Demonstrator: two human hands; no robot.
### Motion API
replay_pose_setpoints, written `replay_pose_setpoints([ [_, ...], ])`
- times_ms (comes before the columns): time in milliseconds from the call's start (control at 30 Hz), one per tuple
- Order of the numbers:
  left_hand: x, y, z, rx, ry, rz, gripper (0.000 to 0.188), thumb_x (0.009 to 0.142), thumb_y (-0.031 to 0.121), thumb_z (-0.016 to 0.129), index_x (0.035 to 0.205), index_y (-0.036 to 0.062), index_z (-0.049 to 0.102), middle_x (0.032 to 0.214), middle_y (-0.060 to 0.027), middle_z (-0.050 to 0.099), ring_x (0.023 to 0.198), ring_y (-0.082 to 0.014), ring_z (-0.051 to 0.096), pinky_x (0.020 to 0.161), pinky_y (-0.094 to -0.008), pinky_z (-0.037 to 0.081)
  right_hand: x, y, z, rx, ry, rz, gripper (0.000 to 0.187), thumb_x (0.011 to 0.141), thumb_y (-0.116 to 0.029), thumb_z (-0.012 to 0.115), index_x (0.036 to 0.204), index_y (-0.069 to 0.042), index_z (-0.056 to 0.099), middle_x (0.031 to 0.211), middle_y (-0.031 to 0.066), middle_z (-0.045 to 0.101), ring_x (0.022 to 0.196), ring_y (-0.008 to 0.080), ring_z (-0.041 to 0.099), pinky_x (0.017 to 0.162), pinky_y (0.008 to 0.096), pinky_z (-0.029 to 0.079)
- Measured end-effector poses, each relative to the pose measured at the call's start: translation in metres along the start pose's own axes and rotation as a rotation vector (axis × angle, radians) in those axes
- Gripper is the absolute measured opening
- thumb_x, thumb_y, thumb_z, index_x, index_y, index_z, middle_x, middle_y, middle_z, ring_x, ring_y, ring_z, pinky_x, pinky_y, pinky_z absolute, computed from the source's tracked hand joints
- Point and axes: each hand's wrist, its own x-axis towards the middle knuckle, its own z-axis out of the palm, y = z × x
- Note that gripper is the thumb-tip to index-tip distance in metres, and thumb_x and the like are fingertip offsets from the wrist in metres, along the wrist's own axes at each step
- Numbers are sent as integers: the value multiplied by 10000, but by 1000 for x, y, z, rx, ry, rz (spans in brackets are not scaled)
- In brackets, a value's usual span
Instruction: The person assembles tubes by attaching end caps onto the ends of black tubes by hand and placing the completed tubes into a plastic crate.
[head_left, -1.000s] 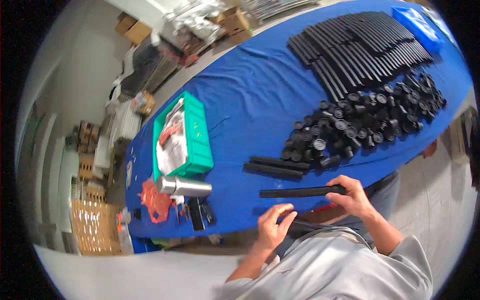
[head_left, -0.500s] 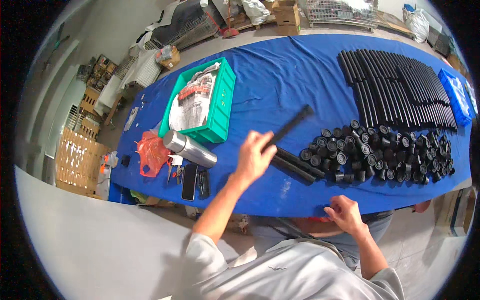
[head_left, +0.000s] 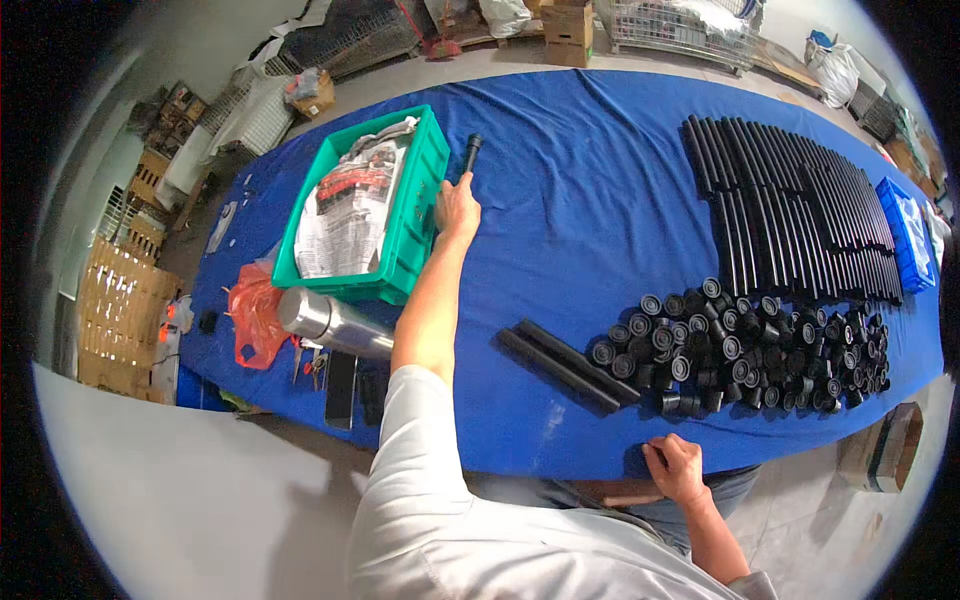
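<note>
Beside the right wall of a green crate (head_left: 423, 170), my left hand (head_left: 457, 210) is closed round a black tube (head_left: 473, 152). The tube's thicker, cap-like end points away from me; the hand covers its near part. At the table's front edge my right hand (head_left: 678, 468) rests with curled fingers, whose inside is hidden. Farther in from it, two black tubes (head_left: 568, 365) lie side by side at a slant. Right of them spreads a heap of round black caps (head_left: 735, 347). Behind the heap, many thin black tubes (head_left: 790, 200) lie in rows.
Newspaper (head_left: 350, 205) lines the crate. A steel flask (head_left: 335, 322), a red plastic bag (head_left: 255, 315), scissors and a phone (head_left: 340, 390) lie at the left on the blue cloth (head_left: 560, 200). A blue bin (head_left: 908, 235) stands at the far right edge.
My left hand has carried the black tube away and leftward, from beside the two slanted tubes to the crate's side. My right hand has stayed near the front edge.
</note>
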Motion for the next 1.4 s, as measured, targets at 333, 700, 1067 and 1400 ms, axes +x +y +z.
replay_pose_setpoints([
  [333,31,-10,11,185,-26,-30,266,950,143,503,1179,123,636,1067,-181,549,974,-374,637,783,-478,572,3,-2,0,-7,-11,22,132,744,-24,744,804,-45,628,656,90,591,498,270,578,459,372,462],
  [700,23,-12,9,437,-21,145,254,948,150,509,1135,13,613,1089,-156,610,1034,-299,618,811,-400,585,1,-4,-1,-15,9,24,150,731,4,743,798,-40,616,638,93,565,482,270,552,454,366,438],
  [1067,28,-20,10,573,58,202,304,936,112,507,1183,-55,563,1034,-159,606,927,-287,650,744,-391,600,2,1,1,19,-2,-2,123,781,-69,734,821,-35,623,651,106,568,525,295,562,477,391,452],
  [1400,-84,55,-60,-115,-32,552,345,874,212,662,1173,40,633,1107,-171,639,1034,-361,594,859,-464,497,4,-1,-4,31,46,9,117,816,-105,710,828,-53,605,674,99,580,568,303,590,504,405,471],
])
